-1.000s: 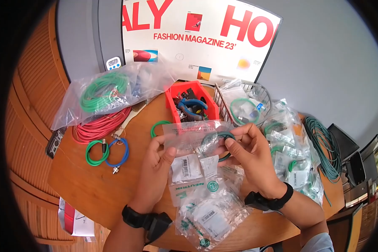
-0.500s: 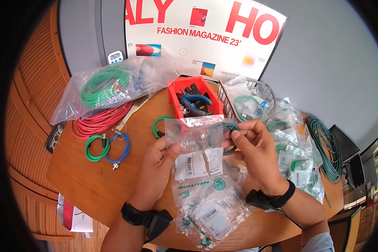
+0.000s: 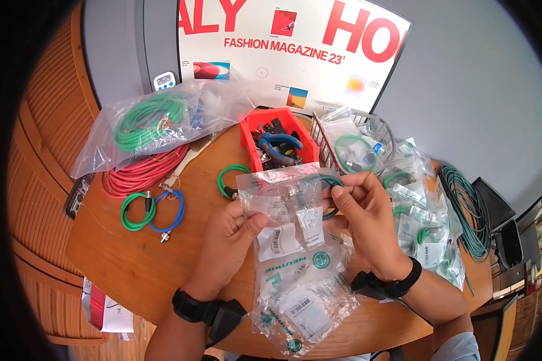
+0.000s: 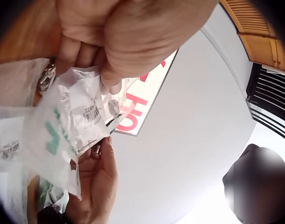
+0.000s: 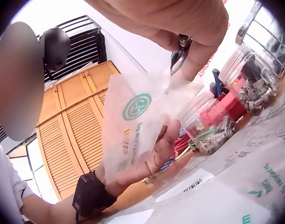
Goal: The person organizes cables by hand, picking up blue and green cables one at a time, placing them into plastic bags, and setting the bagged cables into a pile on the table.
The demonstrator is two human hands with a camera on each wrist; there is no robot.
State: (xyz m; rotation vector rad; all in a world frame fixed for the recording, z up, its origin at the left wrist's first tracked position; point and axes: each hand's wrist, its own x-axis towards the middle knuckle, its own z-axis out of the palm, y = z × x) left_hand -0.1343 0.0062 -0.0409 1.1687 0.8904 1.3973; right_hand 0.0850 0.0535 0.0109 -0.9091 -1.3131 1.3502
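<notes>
The left hand (image 3: 226, 246) pinches the left edge of a clear plastic bag (image 3: 277, 207) with a barcode label and green print. At the bag's upper right, the right hand (image 3: 370, 222) holds a coiled dark green cable (image 3: 330, 178) between thumb and fingers; part of the coil shows through or behind the plastic. In the right wrist view a metal connector (image 5: 185, 40) shows in the right hand's grip. Below both hands, more printed clear bags (image 3: 304, 307) lie on the table.
A red bin (image 3: 249, 147) with blue-handled pliers stands behind the hands, beside a wire basket (image 3: 384, 129). Bagged cables (image 3: 427, 253) lie right; a green coil (image 3: 223, 180), a blue coil (image 3: 179, 210) and a red cable bundle (image 3: 132, 180) lie left.
The left hand has shifted slightly right along with the bag's left edge, and the plastic now bends more near its thumb. The right hand keeps its grip on the dark green coil.
</notes>
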